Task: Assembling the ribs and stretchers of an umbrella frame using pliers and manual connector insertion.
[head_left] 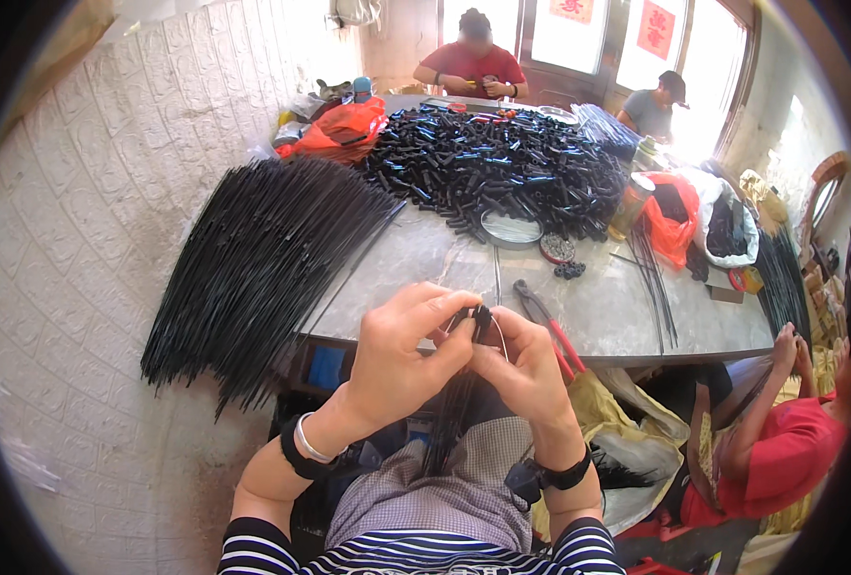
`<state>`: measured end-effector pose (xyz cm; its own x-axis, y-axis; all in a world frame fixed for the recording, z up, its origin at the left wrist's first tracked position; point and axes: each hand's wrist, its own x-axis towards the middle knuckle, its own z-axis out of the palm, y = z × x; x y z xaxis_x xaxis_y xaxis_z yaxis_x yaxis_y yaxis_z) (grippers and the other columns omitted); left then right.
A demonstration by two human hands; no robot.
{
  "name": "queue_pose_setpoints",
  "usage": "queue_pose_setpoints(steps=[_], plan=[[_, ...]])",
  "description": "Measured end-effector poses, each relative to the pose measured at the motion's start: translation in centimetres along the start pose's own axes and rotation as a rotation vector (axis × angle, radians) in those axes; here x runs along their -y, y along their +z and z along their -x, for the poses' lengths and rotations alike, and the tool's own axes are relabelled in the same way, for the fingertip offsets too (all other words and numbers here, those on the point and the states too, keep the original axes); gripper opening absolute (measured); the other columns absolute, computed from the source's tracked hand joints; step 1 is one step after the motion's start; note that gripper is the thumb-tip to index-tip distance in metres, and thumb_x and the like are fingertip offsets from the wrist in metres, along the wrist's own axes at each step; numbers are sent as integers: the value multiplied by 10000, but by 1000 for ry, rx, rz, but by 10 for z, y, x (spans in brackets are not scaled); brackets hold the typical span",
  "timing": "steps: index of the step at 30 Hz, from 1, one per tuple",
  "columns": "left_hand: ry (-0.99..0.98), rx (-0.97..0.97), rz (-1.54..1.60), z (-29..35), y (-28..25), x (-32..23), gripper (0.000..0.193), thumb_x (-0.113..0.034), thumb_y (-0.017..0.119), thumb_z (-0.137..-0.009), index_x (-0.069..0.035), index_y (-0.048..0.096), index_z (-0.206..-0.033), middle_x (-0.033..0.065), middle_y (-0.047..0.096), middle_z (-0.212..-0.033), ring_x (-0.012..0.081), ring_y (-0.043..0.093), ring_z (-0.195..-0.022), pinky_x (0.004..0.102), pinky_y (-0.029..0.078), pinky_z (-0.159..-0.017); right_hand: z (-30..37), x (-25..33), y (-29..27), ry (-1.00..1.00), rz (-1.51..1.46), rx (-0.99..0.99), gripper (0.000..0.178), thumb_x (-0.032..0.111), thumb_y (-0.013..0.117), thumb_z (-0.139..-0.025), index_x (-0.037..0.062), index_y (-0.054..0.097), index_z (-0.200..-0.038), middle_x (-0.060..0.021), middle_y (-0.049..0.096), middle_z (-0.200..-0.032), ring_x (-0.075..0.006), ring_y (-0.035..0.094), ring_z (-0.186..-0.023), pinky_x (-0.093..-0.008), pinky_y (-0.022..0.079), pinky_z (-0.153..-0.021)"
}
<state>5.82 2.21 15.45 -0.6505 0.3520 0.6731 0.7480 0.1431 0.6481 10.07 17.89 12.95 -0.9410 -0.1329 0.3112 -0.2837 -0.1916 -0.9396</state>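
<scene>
My left hand and my right hand meet in front of me at the table's near edge. Between their pinched fingers is a small black piece, mostly covered by the fingertips. A thin white strand curves out beside the right fingers. Below the hands, several thin black rods hang down toward my lap; whether they join the small piece cannot be made out. Just right of my right hand lie red-handled pliers, their jaws on the table and handles reaching over its edge.
A thick sheaf of long black rods overhangs the table at left. Farther back rises a heap of short black parts, behind a clear round dish. An orange bag stands right. Co-workers sit at the far side and right.
</scene>
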Motion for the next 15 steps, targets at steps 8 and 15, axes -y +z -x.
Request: queue_pose_setpoints(steps=[8, 15], plan=[[-10, 51, 30, -12, 6, 14, 253, 66, 631, -787, 5, 685, -1026, 87, 668, -884, 111, 638, -724, 215, 500, -595, -3, -7, -6, -82, 245, -117, 164, 13, 594, -897, -55, 587, -1046, -38, 631, -894, -45, 576, -797, -199, 499, -625], [39, 75, 108, -21, 13, 31, 250, 98, 615, -782, 27, 674, -1014, 104, 668, -876, 128, 625, -709, 226, 486, -587, -13, -12, -26, -8, -5, -13, 130, 7, 611, -891, -56, 630, -1003, -33, 651, -841, -54, 586, -725, -202, 476, -609]])
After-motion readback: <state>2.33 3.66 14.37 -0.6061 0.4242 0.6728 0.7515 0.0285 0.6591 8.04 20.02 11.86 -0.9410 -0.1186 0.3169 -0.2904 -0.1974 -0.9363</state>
